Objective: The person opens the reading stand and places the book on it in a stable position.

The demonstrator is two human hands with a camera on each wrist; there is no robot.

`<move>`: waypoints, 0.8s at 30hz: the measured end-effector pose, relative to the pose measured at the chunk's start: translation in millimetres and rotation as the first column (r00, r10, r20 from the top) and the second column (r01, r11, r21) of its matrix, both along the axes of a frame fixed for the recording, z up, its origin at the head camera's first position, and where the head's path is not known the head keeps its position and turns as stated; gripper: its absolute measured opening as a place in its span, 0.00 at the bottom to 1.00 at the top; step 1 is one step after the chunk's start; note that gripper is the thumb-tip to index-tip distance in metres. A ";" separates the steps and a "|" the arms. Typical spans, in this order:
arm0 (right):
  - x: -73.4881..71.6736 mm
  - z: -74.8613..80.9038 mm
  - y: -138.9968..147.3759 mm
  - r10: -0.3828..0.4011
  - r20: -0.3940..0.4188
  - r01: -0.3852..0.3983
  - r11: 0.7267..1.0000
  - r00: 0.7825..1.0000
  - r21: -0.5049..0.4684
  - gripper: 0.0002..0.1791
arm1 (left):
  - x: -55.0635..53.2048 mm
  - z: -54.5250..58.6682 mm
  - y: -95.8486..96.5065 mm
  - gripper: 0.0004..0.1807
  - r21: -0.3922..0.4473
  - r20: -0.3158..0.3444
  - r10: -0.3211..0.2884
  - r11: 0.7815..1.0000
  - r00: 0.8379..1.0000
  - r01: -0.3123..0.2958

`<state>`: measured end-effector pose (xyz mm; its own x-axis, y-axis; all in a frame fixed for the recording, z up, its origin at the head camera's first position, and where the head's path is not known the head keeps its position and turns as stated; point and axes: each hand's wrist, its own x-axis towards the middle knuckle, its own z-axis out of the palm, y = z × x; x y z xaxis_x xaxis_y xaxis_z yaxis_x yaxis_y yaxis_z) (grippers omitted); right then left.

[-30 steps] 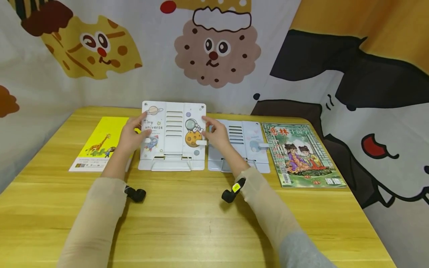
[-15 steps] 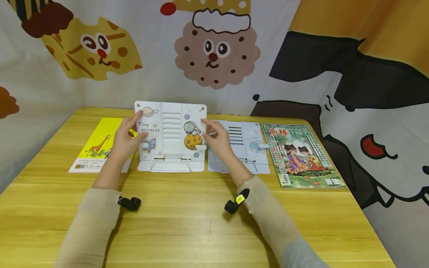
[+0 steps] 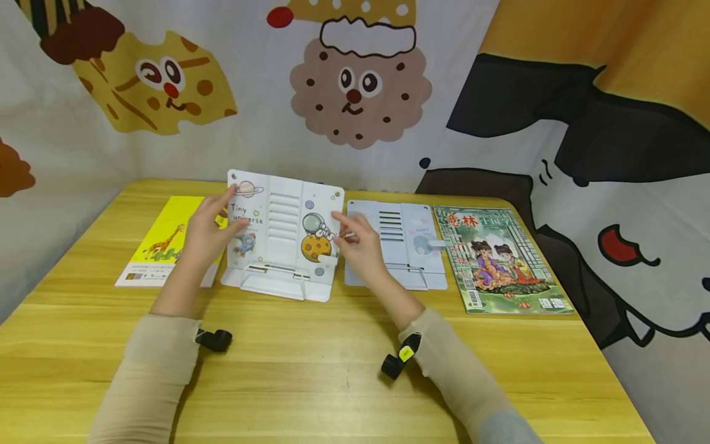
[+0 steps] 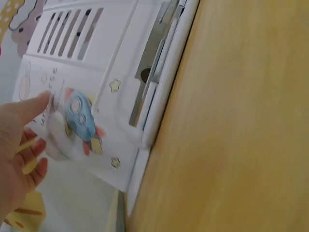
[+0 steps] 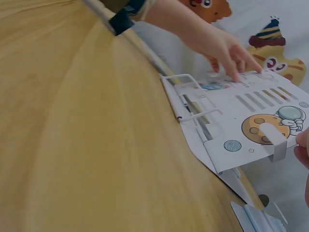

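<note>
Clearly, both half-curled hands [image 3: 205, 233] [image 3: 360, 244] grip the white stand [image 3: 285, 246] by its opposite sides.

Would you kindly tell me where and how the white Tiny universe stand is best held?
Probably by the side edges of the panel of the white stand, the left hand from the left and the right hand from the right. The panel is thin and tilts up from its base, so fingers can go behind; on the right, gripping above the clip seems wise.

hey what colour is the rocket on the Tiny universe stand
The rocket is mostly blue with reddish fins; the left wrist view shows it best.
</note>
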<state>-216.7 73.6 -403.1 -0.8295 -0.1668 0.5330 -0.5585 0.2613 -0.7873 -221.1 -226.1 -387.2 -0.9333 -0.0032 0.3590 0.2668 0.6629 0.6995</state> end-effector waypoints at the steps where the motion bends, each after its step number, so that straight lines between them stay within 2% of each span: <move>1: 2.5 0.2 0.1 0.006 -0.015 -0.006 1.000 1.000 0.001 0.29 | 0.9 2.2 1.5 0.40 -0.023 0.009 0.006 1.000 1.000 -0.006; 6: 14.0 0.6 0.5 0.031 -0.110 -0.027 0.999 0.993 0.042 0.29 | 4.8 12.8 8.0 0.40 -0.085 0.017 0.015 0.996 1.000 -0.013; 10: 22.2 0.8 -1.8 0.064 -0.212 -0.042 0.994 0.975 0.105 0.29 | 5.4 19.8 11.0 0.41 -0.097 0.018 0.011 0.995 1.000 -0.009; 13: 27.6 1.1 -5.4 0.104 -0.265 -0.070 0.988 0.959 0.134 0.30 | 3.3 23.4 13.1 0.41 -0.082 0.031 0.010 0.997 0.999 -0.007; 19: 38.5 1.7 -14.0 0.146 -0.318 -0.102 0.984 0.937 0.149 0.30 | -2.8 25.1 17.8 0.39 -0.030 0.043 0.006 1.000 0.999 -0.005; 24: 46.3 2.3 -21.5 0.170 -0.389 -0.112 0.980 0.905 0.167 0.28 | -4.3 29.4 21.7 0.40 0.019 0.064 -0.008 1.000 0.998 0.006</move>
